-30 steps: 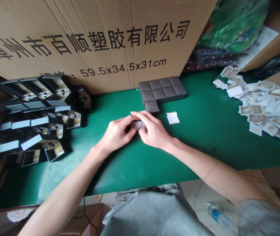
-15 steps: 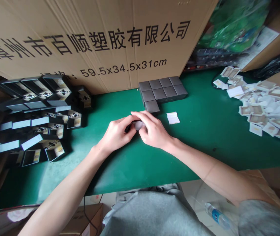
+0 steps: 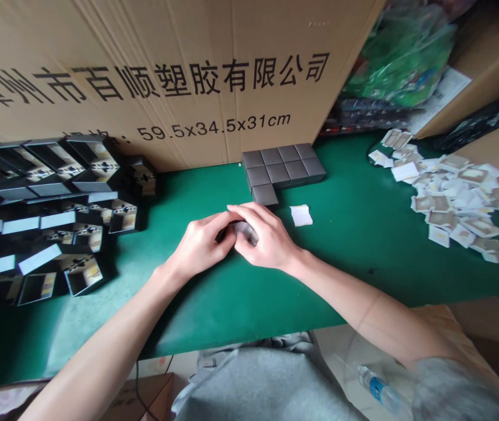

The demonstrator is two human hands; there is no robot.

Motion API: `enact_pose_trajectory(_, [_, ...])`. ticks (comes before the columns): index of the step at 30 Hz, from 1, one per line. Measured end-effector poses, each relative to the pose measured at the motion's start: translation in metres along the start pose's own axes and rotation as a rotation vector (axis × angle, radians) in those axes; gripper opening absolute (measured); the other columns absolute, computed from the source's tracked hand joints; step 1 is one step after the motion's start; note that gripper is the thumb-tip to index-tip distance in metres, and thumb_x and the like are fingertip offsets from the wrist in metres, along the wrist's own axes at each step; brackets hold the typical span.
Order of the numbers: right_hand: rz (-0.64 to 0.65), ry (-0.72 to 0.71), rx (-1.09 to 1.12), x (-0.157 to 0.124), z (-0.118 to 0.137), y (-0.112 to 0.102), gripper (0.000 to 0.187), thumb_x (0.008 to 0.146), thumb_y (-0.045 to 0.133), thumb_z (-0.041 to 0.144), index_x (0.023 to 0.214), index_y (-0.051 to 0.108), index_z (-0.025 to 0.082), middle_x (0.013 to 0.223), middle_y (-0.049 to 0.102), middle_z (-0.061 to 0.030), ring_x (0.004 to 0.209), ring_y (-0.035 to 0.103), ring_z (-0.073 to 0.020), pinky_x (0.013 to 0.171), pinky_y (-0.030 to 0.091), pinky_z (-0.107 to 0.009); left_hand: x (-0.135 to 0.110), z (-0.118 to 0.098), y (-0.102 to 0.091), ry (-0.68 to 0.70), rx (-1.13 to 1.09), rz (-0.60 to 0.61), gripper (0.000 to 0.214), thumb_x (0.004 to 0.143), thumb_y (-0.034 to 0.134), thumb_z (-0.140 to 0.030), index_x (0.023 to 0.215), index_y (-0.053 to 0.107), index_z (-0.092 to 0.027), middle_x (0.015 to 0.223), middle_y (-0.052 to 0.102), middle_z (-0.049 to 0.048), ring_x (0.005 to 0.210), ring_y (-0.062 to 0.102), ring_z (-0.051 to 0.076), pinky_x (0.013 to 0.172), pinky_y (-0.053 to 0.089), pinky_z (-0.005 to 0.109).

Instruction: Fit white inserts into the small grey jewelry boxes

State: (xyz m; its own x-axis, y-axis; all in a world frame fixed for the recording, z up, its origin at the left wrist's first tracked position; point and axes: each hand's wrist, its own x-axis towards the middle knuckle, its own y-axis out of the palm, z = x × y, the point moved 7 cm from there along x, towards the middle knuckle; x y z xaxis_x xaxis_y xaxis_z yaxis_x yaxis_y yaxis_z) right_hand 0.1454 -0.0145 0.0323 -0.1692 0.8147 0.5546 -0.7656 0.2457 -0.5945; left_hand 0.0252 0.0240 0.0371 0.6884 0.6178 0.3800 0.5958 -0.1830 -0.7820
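A small dark grey box sits between my hands, mostly covered by fingers. My left hand is closed around its left side. From the right, my right hand grips it, with the fingers over the top and the thumb on the near side. Just beyond my hands stands a block of closed dark grey boxes, packed in rows. A small white paper-like piece lies on the green table to the right of my right hand.
At the left, several open black boxes stand in stacked rows. White inserts are heaped at the right. A large printed carton walls off the back of the green table. Below it lies a plastic bottle.
The whole view has shifted slightly. My right thumb has moved on the box, and more of its grey surface shows between my hands. Both hands keep hold of it.
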Motion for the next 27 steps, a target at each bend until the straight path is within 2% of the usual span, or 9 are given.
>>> enact_pose_trajectory(5, [-0.122,-0.134,-0.029,0.002,0.013,-0.013,0.042,0.091,0.053,0.030,0.131,0.055,0.020,0.119,0.068,-0.0114,0.109,0.064,-0.0249,0.099,0.056,-0.046,0.000,0.000,-0.003,0.028,0.008,-0.014,0.026,0.089,0.053,-0.015,0.112,0.066,-0.018,0.092,0.075,0.0016,0.069,0.066,0.011,0.066,0.050,0.019])
enact_pose_trajectory(8, [-0.196,-0.129,-0.079,0.004,0.012,-0.023,0.037,0.093,0.050,0.032,0.129,0.057,0.022,0.117,0.070,-0.0109,0.108,0.066,-0.0254,0.097,0.057,-0.047,0.000,0.000,-0.002,0.013,0.015,-0.004,0.025,0.091,0.053,-0.016,0.113,0.066,-0.018,0.094,0.076,0.0017,0.070,0.066,0.010,0.068,0.051,0.018])
enact_pose_trajectory(11, [-0.268,-0.097,-0.145,0.010,0.002,-0.044,0.032,0.096,0.046,0.029,0.123,0.061,0.023,0.113,0.071,-0.0112,0.103,0.068,-0.0247,0.092,0.059,-0.044,0.001,0.002,-0.001,-0.010,0.010,0.001,0.026,0.093,0.053,-0.017,0.115,0.066,-0.019,0.103,0.077,0.0023,0.075,0.069,0.011,0.072,0.052,0.018])
enact_pose_trajectory(13, [-0.354,-0.072,-0.196,0.012,-0.012,-0.068,0.029,0.097,0.044,0.025,0.118,0.064,0.024,0.106,0.072,-0.0101,0.098,0.069,-0.0239,0.089,0.059,-0.043,0.001,0.003,0.000,-0.008,0.003,-0.004,0.025,0.094,0.053,-0.018,0.116,0.066,-0.020,0.111,0.076,0.0029,0.079,0.071,0.011,0.075,0.053,0.019])
enact_pose_trajectory(16, [-0.563,-0.045,-0.345,0.005,-0.041,-0.118,0.027,0.095,0.042,0.020,0.098,0.069,0.023,0.085,0.071,-0.0060,0.083,0.069,-0.0219,0.079,0.057,-0.040,0.000,0.005,0.000,0.006,-0.004,-0.013,0.026,0.094,0.053,-0.018,0.117,0.065,-0.019,0.120,0.074,0.0040,0.089,0.072,0.013,0.080,0.054,0.021])
enact_pose_trajectory(19, [-0.704,0.103,-0.538,-0.015,-0.085,-0.171,0.028,0.089,0.040,0.016,0.086,0.067,0.021,0.079,0.068,-0.0040,0.076,0.067,-0.0198,0.074,0.054,-0.036,0.000,0.005,0.000,0.012,-0.008,-0.008,0.026,0.095,0.051,-0.018,0.117,0.064,-0.019,0.123,0.073,0.0048,0.098,0.072,0.015,0.083,0.054,0.022])
enact_pose_trajectory(22, [-0.627,0.444,-0.802,-0.040,-0.135,-0.217,0.028,0.085,0.041,0.016,0.088,0.069,0.018,0.086,0.071,-0.0073,0.077,0.066,-0.0188,0.075,0.051,-0.032,0.001,0.005,0.000,0.009,-0.014,-0.008,0.026,0.095,0.050,-0.019,0.117,0.064,-0.019,0.123,0.073,0.0045,0.095,0.072,0.015,0.081,0.054,0.022])
enact_pose_trajectory(23, [-0.621,0.496,-0.842,-0.050,-0.145,-0.231,0.027,0.083,0.043,0.014,0.087,0.070,0.017,0.087,0.072,-0.0097,0.081,0.066,-0.0204,0.078,0.050,-0.034,0.001,0.005,0.000,0.009,-0.018,-0.011,0.026,0.095,0.050,-0.019,0.117,0.064,-0.019,0.123,0.073,0.0042,0.093,0.073,0.015,0.080,0.054,0.022])
enact_pose_trajectory(27, [-0.633,0.636,-0.956,-0.091,-0.153,-0.272,0.023,0.074,0.050,0.013,0.084,0.071,0.015,0.089,0.072,-0.0162,0.086,0.063,-0.0282,0.086,0.045,-0.043,0.002,0.007,0.000,0.000,-0.022,-0.020,0.025,0.095,0.051,-0.019,0.117,0.064,-0.019,0.121,0.074,0.0037,0.089,0.072,0.014,0.078,0.053,0.022])
